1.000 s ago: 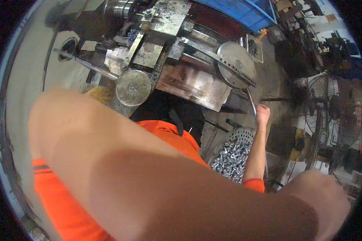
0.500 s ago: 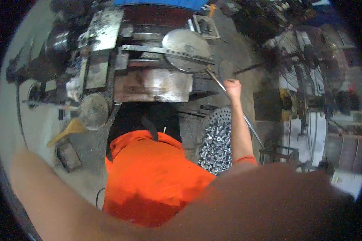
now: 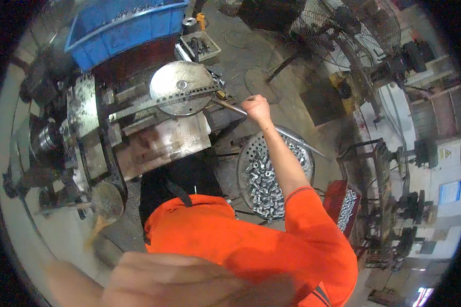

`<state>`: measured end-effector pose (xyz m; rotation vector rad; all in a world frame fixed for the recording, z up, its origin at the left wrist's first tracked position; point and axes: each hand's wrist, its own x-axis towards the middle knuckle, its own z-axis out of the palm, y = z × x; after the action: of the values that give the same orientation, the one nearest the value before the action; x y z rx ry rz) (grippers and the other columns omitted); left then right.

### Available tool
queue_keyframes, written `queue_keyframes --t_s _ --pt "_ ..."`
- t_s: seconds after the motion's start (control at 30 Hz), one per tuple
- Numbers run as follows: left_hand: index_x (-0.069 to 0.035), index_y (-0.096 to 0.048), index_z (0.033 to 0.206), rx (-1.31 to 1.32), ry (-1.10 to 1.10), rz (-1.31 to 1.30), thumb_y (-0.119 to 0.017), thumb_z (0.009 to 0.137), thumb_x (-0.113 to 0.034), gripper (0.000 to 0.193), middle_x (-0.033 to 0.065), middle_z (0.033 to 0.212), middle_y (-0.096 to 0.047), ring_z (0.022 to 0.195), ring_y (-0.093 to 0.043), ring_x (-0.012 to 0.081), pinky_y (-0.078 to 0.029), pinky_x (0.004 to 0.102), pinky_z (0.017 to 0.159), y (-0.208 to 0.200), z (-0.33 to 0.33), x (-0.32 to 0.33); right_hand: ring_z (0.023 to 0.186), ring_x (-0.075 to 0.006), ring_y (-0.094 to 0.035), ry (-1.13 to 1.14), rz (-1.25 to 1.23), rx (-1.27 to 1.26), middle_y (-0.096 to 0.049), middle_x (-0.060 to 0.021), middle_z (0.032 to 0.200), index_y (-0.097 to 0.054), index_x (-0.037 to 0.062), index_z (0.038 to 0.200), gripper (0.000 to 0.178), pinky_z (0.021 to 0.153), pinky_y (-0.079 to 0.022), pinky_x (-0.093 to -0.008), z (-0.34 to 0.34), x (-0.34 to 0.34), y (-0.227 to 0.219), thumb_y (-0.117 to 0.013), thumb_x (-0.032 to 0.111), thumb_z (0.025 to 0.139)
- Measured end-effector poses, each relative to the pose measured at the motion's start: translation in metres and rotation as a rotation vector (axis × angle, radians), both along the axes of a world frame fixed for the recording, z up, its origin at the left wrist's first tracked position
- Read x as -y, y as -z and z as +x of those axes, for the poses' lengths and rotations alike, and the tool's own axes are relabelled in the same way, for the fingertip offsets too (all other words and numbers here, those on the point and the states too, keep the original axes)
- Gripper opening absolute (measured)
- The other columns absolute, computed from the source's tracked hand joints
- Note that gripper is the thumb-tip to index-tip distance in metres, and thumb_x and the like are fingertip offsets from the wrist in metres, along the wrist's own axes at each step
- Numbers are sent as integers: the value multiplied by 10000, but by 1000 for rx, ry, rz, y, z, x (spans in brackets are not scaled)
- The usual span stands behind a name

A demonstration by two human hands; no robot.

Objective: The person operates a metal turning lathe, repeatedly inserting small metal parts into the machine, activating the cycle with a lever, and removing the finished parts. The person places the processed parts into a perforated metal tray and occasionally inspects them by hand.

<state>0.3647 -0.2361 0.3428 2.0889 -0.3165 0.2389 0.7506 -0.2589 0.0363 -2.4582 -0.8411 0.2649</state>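
My right hand [image 3: 256, 108] is closed round a long metal bar [image 3: 233, 106], the arm stretched forward and to the right. The bar slants from beside a round metal disc [image 3: 176, 77] on the machine down toward the right. A flat strip with a row of holes [image 3: 143, 107] lies across the disc. Below my right forearm stands a round perforated basin [image 3: 250, 149] of shiny small metal parts [image 3: 264, 192]. Large and blurred at the bottom of the view, close to the camera, is my left hand [image 3: 164, 279]; its fingers are smeared and I see nothing held in it.
A blue crate [image 3: 133, 38] with metal pieces stands behind the machine. Beside it sits a small tray [image 3: 212, 50] of tools or parts. A caged fan [image 3: 366, 30] is at the far right. Below it, a red bin [image 3: 334, 197] holds more small parts.
The view has turned, bringing the blue crate and red bin into sight. My right hand still grips the bar. My blurred left hand now shows at the bottom, where a forearm crossed before.
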Motion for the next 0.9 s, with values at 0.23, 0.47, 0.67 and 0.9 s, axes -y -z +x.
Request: queue_keyframes --t_s 0.23,0.47,0.67,0.9 --pt "-39 -604 933 -41 -328 563 -660 648 -109 298 110 795 -620 708 -612 236 -481 356 629 25 -35 -41 731 -261 -637 54 38 37 -645 -140 738 -673 66 855 345 722 -486 -319 -8 4 -10 -541 253 596" --pt "21 -565 1071 -289 -1312 364 -529 853 -94 249 87 801 -619 686 -555 126 -444 249 659 147 -144 -133 1022 -275 -513 -146 469 468 -562 -109 1117 -632 64 937 373 862 -417 -336 -44 56 0 -552 81 573" --pt "36 -551 1090 -69 -1623 95 -493 881 -108 261 53 803 -608 680 -535 96 -437 231 655 259 -252 -185 855 -203 -591 64 458 -17 -624 -147 975 -643 -27 863 303 767 -450 -284 -50 142 -6 -554 97 601" --pt "10 -589 1020 -224 -1685 239 -526 852 -160 247 85 810 -615 694 -552 130 -439 262 658 320 -250 -204 845 -260 -590 -119 -190 49 -638 -115 878 -677 90 831 297 759 -466 -321 -53 178 53 -598 210 571"
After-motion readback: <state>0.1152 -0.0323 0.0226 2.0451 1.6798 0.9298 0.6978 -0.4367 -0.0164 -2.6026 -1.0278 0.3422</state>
